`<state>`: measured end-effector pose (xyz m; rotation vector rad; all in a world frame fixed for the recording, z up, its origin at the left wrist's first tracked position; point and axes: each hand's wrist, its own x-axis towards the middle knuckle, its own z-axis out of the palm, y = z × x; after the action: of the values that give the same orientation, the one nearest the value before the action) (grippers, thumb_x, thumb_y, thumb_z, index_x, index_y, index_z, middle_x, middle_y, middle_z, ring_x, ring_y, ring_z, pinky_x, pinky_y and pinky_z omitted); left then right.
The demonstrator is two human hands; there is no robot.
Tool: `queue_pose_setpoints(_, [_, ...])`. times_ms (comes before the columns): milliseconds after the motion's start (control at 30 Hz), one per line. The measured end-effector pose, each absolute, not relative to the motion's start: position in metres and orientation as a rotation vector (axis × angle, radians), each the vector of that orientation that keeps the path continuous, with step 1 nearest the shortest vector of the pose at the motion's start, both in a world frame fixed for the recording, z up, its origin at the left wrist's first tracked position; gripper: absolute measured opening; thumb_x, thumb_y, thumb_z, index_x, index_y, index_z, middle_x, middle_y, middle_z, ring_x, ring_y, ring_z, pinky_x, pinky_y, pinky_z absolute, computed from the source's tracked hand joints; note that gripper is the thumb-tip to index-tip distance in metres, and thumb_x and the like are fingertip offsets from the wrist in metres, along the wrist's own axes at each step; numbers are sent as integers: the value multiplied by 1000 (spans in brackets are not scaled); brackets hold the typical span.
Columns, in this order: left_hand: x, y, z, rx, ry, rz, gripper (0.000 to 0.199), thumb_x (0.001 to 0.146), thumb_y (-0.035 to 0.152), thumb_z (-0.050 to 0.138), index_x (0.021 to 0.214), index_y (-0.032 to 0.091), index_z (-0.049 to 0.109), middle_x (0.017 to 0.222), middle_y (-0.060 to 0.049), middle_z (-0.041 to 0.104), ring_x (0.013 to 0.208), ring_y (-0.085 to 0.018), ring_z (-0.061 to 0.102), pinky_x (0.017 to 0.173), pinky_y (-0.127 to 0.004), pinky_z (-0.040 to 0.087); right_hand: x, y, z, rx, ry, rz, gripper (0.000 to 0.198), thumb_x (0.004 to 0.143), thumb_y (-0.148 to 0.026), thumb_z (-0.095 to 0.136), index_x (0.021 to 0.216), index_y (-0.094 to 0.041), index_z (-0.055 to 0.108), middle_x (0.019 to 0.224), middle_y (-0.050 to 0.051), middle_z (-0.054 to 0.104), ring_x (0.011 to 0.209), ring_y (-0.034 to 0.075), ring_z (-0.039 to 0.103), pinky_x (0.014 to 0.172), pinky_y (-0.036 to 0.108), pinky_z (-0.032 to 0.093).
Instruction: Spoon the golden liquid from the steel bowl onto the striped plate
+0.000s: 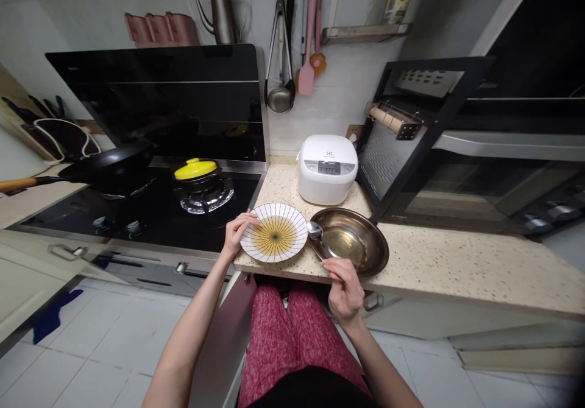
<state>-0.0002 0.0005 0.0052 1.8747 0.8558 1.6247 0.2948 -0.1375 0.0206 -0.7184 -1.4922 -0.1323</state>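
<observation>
My left hand [241,228] is closed on the left rim of a white plate [296,228] with dark radial lines. The plate's middle looks yellow; whether that is liquid or pattern I cannot tell. In my right hand [343,286] is the handle of a metal spoon [315,231]. The spoon's bowl lies between the plate and a brownish metal bowl [375,243], above the metal bowl's left rim. Some pale yellowish liquid shows at the bottom of that bowl. Both dishes stand on the speckled counter near its front edge.
Behind the dishes stands a white rice cooker [326,170]. To the left, a small pot with a yellow lid [195,168] and a black wok [109,164] sit on the gas hob [159,225]. A dark rack [388,134] and an oven [493,182] are at right.
</observation>
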Motion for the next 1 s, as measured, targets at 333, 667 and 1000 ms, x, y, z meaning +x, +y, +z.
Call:
queue_pose_setpoints(333, [0,1,4,1854,836,1637,37,99,40,57,83,20,84,88,-10,82,103,-30,71,117,-55,43,265,-135,23,-635,-1534,28,22,101,-11,51,106,-21,70,88,6,75,81,20,74,71,36,59])
queue_pose_setpoints(667, [0,1,3,1859,847,1629,37,99,40,57,83,21,84,88,-10,82,103,-31,71,116,-55,43,258,-129,15,-698,-1559,84,22,101,-11,50,104,-22,69,89,6,74,82,20,73,73,36,61])
queue_pose_setpoints(1000, [0,0,5,1860,858,1620,38,99,43,57,83,21,84,89,-10,81,102,-31,72,116,-55,43,254,-121,15,-759,-1555,133,21,100,-10,51,99,-21,68,87,6,73,79,18,71,71,32,60])
